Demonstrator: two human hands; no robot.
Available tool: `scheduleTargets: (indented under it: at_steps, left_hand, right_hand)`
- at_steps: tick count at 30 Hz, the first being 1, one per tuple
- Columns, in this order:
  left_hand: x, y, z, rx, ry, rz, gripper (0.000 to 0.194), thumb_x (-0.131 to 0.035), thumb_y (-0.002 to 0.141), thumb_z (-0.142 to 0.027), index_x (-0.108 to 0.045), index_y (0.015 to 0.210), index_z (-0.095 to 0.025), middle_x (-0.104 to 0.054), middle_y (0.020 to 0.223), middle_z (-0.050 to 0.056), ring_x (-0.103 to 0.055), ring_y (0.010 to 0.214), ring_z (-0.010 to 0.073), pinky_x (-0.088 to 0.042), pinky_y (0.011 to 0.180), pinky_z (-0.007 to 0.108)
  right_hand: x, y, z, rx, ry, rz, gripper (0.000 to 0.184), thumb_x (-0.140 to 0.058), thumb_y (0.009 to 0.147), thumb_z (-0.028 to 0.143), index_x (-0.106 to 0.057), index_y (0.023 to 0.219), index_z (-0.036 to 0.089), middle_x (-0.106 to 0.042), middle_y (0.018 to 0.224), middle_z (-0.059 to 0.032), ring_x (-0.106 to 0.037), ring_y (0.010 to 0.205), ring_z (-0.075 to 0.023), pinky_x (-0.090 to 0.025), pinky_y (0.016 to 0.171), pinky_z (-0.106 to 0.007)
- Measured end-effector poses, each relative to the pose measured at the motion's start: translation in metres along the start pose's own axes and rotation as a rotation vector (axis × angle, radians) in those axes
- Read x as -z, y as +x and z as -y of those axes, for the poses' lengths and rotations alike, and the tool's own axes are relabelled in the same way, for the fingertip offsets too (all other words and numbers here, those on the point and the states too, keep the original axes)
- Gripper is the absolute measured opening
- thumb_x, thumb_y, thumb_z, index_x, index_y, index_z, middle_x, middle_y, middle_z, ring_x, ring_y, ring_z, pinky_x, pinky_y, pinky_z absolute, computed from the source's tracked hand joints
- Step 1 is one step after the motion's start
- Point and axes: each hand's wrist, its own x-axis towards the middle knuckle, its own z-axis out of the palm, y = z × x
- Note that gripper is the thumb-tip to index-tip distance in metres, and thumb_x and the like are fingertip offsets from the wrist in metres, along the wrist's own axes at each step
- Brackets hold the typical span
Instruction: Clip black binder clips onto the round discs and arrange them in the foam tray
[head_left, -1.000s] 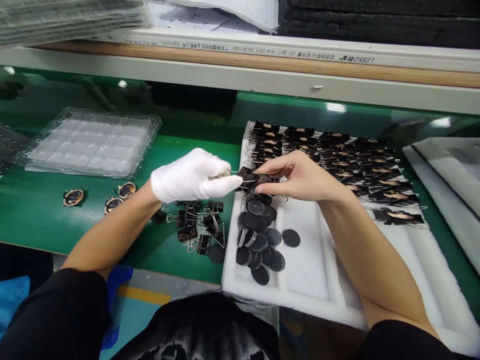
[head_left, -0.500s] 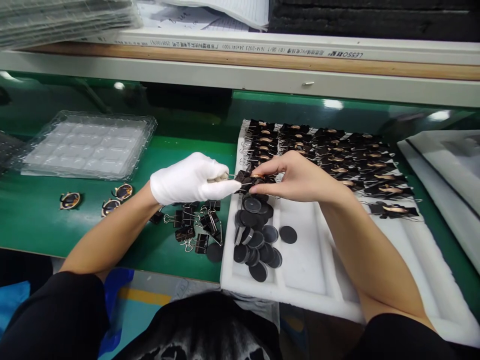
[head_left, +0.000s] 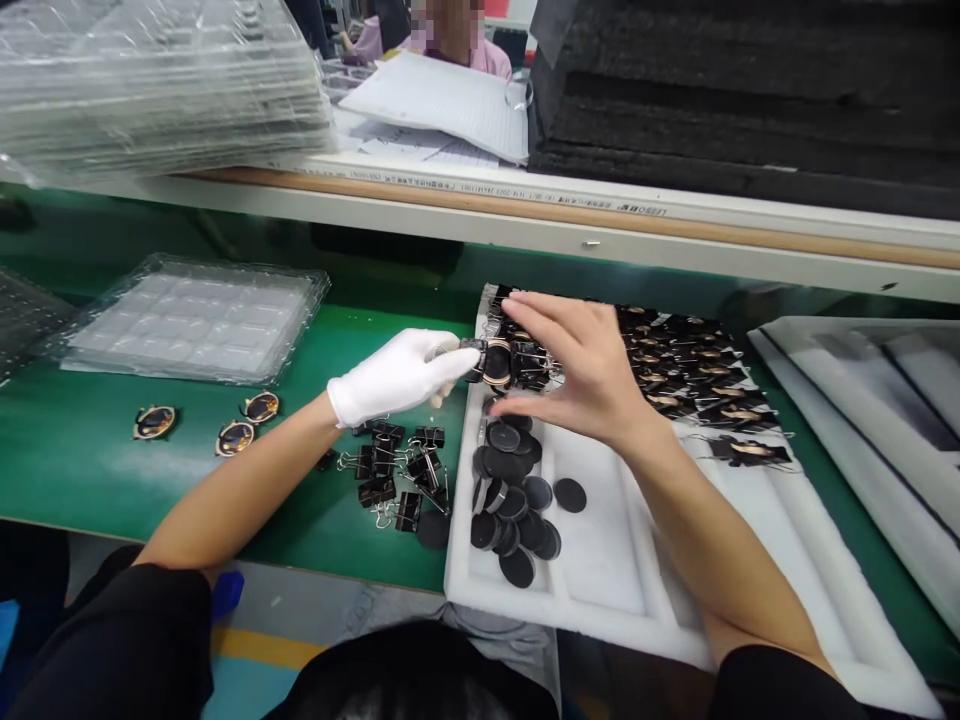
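Observation:
My left hand, in a white glove, pinches a black binder clip at the left end of a clamped round part. That part has a gold-coloured rim and a dark face, and more black clips grip its right side. Bare and open, my right hand spreads its thumb and fingers around the right end; whether it touches the clips I cannot tell. Below lie black discs in a white foam tray. Loose binder clips lie on the green table.
Rows of clipped gold-rimmed parts fill the tray's far side. Three unclipped round parts lie at left, before a clear plastic tray. A shelf rail crosses behind, holding stacked plastic trays and black foam. A person sits beyond.
My right hand has opened from its pinch on the clipped part, exposing the round face. The left hand keeps its hold. The view has tilted up, showing more of the shelf.

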Motion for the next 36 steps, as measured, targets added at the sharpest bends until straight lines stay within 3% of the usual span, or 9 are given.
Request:
scheduleTargets:
  at_steps: [2, 3, 8, 15, 18, 22, 28, 32, 36]
  left_hand:
    - [0.004, -0.001, -0.002, -0.043, 0.061, -0.001, 0.043, -0.054, 0.101, -0.052, -0.051, 0.072, -0.02, -0.062, 0.061, -0.002, -0.058, 0.054, 0.0113, -0.042, 0.056, 0.024]
    - [0.005, -0.002, -0.003, -0.058, 0.084, 0.004, 0.043, -0.054, 0.1, -0.053, -0.051, 0.073, -0.02, -0.063, 0.062, -0.002, -0.057, 0.055, 0.0115, -0.041, 0.056, 0.024]
    - [0.004, -0.002, -0.002, -0.092, 0.161, 0.021, 0.044, -0.054, 0.099, -0.057, -0.052, 0.075, -0.021, -0.064, 0.067, -0.002, -0.057, 0.06, 0.0135, -0.04, 0.058, 0.027]
    - [-0.014, -0.007, -0.008, -0.108, 0.245, 0.071, 0.043, -0.052, 0.1, -0.057, -0.055, 0.076, -0.021, -0.067, 0.069, -0.001, -0.059, 0.061, 0.0143, -0.042, 0.058, 0.028]
    - [-0.019, -0.014, -0.013, -0.127, 0.322, 0.154, 0.038, -0.053, 0.101, -0.057, -0.067, 0.102, -0.021, -0.076, 0.093, 0.001, -0.068, 0.078, 0.0178, -0.051, 0.069, 0.028]
    - [-0.013, -0.019, -0.018, -0.134, 0.357, 0.231, 0.051, -0.051, 0.103, -0.056, -0.055, 0.148, -0.031, -0.071, 0.138, 0.003, -0.069, 0.119, 0.0241, -0.056, 0.098, 0.034]
    - [-0.006, -0.013, -0.022, -0.066, 0.516, 0.091, 0.044, -0.049, 0.103, -0.058, -0.067, 0.133, -0.031, -0.072, 0.139, -0.003, -0.068, 0.123, 0.0243, -0.052, 0.11, 0.038]
    - [-0.007, -0.008, -0.02, -0.022, 0.553, 0.074, 0.044, -0.048, 0.098, -0.061, -0.069, 0.128, -0.038, -0.073, 0.136, -0.008, -0.07, 0.121, 0.0232, -0.053, 0.11, 0.037]
    - [-0.009, -0.007, -0.018, 0.0, 0.554, 0.04, 0.044, -0.049, 0.093, -0.062, -0.071, 0.126, -0.042, -0.077, 0.128, -0.01, -0.073, 0.117, 0.0237, -0.054, 0.109, 0.038]
  right_hand:
    - [0.009, 0.002, -0.001, -0.02, 0.158, 0.088, 0.106, -0.093, 0.063, 0.067, -0.054, 0.155, 0.031, -0.059, 0.156, -0.0131, -0.059, 0.137, -0.0407, -0.044, 0.115, -0.057]
    - [0.013, 0.004, 0.0, -0.058, 0.233, 0.15, 0.102, -0.091, 0.068, 0.066, -0.053, 0.156, 0.03, -0.061, 0.154, -0.0131, -0.062, 0.134, -0.0382, -0.048, 0.113, -0.055]
    - [0.022, 0.006, 0.008, -0.269, 0.317, 0.29, 0.041, -0.072, 0.094, 0.043, -0.073, 0.13, 0.024, -0.076, 0.13, -0.0097, -0.073, 0.112, -0.0289, -0.058, 0.094, -0.044]
    - [0.009, -0.012, 0.02, -0.368, 0.398, 0.203, 0.027, -0.074, 0.089, 0.036, -0.078, 0.109, 0.018, -0.081, 0.107, -0.0085, -0.075, 0.099, -0.0242, -0.057, 0.087, -0.037]
    - [0.024, -0.029, 0.026, -0.345, 0.316, 0.173, 0.017, -0.074, 0.087, 0.031, -0.078, 0.098, 0.019, -0.081, 0.101, -0.0072, -0.075, 0.097, -0.0233, -0.056, 0.089, -0.036]
    - [0.085, -0.075, 0.019, -0.339, 0.119, 0.189, 0.017, -0.072, 0.092, 0.036, -0.077, 0.1, 0.022, -0.079, 0.103, -0.0065, -0.073, 0.097, -0.0236, -0.057, 0.091, -0.04]
    - [0.174, -0.192, -0.044, -0.519, -0.366, 0.105, 0.024, -0.072, 0.09, 0.049, -0.082, 0.097, 0.028, -0.062, 0.144, -0.0125, -0.056, 0.139, -0.0404, -0.039, 0.119, -0.064]
    - [0.175, -0.249, -0.084, -0.721, -0.459, 0.085, 0.027, -0.073, 0.087, 0.05, -0.083, 0.098, 0.028, -0.054, 0.154, -0.0145, -0.044, 0.146, -0.0478, -0.034, 0.117, -0.074]
    - [0.159, -0.265, -0.107, -0.723, -0.473, 0.002, 0.027, -0.07, 0.09, 0.047, -0.083, 0.103, 0.027, -0.053, 0.155, -0.0151, -0.042, 0.148, -0.048, -0.032, 0.117, -0.074]
